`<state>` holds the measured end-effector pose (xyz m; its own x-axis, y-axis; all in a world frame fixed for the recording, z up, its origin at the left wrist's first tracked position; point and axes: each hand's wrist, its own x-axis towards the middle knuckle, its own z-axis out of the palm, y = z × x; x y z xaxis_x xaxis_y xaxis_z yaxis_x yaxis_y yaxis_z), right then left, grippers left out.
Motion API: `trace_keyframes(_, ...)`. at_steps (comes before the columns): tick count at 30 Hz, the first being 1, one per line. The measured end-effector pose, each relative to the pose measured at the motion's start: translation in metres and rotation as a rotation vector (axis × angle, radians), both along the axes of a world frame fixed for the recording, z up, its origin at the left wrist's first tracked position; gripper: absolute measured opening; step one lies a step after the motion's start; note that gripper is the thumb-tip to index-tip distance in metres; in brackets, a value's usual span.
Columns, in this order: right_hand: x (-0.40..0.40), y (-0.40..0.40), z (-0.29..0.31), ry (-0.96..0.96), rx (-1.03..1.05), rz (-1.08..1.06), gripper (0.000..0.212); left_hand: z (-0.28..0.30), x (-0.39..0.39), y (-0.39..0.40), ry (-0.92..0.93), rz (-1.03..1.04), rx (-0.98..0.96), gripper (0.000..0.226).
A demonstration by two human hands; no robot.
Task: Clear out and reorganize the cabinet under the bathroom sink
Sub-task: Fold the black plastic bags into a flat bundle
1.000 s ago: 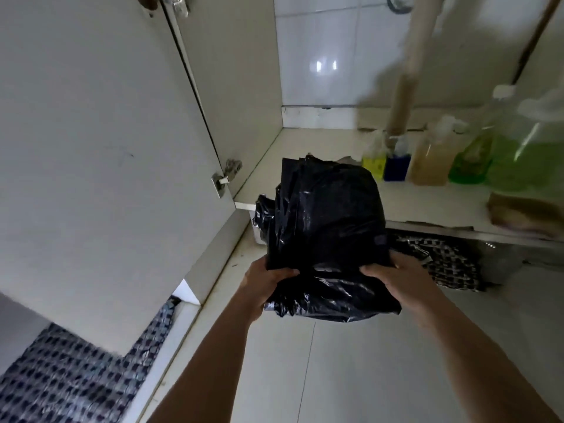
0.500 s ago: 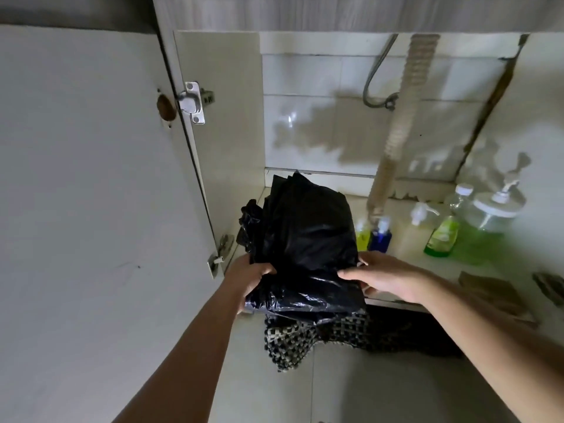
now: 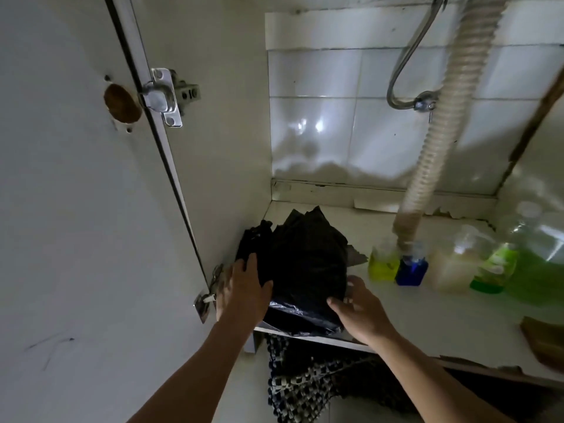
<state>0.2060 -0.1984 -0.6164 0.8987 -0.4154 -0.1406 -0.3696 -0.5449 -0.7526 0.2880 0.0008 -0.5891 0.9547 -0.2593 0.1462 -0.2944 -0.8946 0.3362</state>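
A bundle of black plastic bags [image 3: 308,264] sits on the cabinet floor [image 3: 427,325], in the front left corner beside the side wall. Its front edge hangs slightly over the shelf lip. My left hand [image 3: 244,288] lies against the bundle's left side with fingers spread flat. My right hand [image 3: 357,309] touches its front right corner, fingers loose and thumb pointing across the plastic. Neither hand wraps around the bundle.
Right of the bundle stand a yellow bottle [image 3: 383,264], a blue bottle [image 3: 410,270], a pale pump bottle [image 3: 451,270], a green bottle [image 3: 494,270] and a large green jar [image 3: 540,270]. A ribbed drain hose [image 3: 439,132] drops behind them. The door [image 3: 76,209] stands open left; a checked mat [image 3: 305,383] lies below.
Both hands carried the black bundle forward from above the floor into the cabinet and set it down in the left corner. Their grip has loosened to flat contact.
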Motion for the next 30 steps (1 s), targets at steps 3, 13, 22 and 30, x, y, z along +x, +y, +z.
trace_keyframes(3, -0.010, -0.004, -0.001, -0.088, -0.219, 0.091, 0.062, -0.011, -0.006, 0.004, -0.051, -0.008, 0.006, 0.055)
trace_keyframes(13, -0.017, 0.010, -0.020, -0.073, -0.508, 0.329, 0.058, -0.037, -0.011, 0.000, -0.181, -0.113, 0.192, 0.030)
trace_keyframes(22, 0.002, 0.020, -0.041, -0.195, -0.726, 0.402, 0.043, -0.076, 0.003, 0.016, 0.062, 0.005, 0.100, 0.050)
trace_keyframes(30, 0.008, 0.027, -0.030, -0.030, -0.694, 0.443, 0.053, -0.059, -0.003, 0.019, 0.157, 0.007, 0.098, 0.051)
